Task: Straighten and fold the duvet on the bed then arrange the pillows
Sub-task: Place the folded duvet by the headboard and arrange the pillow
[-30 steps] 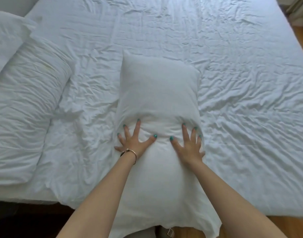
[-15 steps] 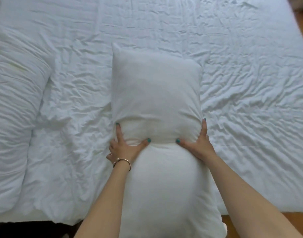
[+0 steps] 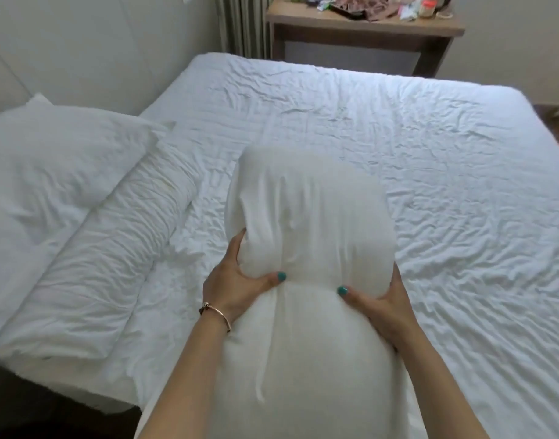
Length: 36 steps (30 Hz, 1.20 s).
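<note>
A white pillow [image 3: 309,217] is lifted off the bed in front of me, squeezed at its middle. My left hand [image 3: 230,280], with a bracelet on the wrist, grips its left side. My right hand [image 3: 382,296] grips its right side. Both thumbs press into the front; the fingers are hidden behind the pillow. A second white pillow [image 3: 50,166] lies at the far left, overlapping the folded white duvet [image 3: 107,264] beside it. The bed [image 3: 398,137] is covered with a wrinkled white sheet.
A wooden desk [image 3: 363,30] with clutter on top stands beyond the far edge of the bed. A pale wall panel [image 3: 81,42] runs along the left. Wooden floor shows at the right edge. The near left bed edge drops to a dark floor.
The pillow lay flat on the bed with my hands pressing on it. Now both hands have closed around its sides and raised it, and my view has tilted up toward the desk.
</note>
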Each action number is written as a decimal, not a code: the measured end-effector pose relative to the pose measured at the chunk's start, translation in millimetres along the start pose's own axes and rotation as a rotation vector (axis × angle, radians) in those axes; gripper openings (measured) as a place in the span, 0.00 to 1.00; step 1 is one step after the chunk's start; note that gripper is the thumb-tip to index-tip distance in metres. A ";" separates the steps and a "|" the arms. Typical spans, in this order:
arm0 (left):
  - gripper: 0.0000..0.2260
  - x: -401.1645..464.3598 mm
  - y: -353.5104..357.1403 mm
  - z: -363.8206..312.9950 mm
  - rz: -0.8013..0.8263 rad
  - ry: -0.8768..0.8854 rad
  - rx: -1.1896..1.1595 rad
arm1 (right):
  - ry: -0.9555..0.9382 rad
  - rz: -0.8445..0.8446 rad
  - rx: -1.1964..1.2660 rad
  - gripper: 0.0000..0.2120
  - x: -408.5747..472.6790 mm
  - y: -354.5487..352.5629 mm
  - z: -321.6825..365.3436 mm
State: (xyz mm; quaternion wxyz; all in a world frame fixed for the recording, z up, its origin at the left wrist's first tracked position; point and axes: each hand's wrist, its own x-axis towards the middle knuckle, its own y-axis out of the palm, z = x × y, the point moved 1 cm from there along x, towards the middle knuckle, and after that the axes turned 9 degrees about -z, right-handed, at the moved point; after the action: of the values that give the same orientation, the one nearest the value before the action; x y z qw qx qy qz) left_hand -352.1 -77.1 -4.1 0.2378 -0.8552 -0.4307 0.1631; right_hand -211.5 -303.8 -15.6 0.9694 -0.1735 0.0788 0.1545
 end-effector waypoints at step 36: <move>0.39 217.3 -707.6 -36.2 -0.424 0.388 0.412 | -0.553 0.286 0.228 0.57 -165.6 482.3 476.8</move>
State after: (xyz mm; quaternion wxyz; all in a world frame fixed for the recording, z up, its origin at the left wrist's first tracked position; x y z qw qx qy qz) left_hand -675.9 455.3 397.1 0.5113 -0.6957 -0.5037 0.0281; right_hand -477.5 253.4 310.3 0.9359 -0.0026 -0.1469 0.3202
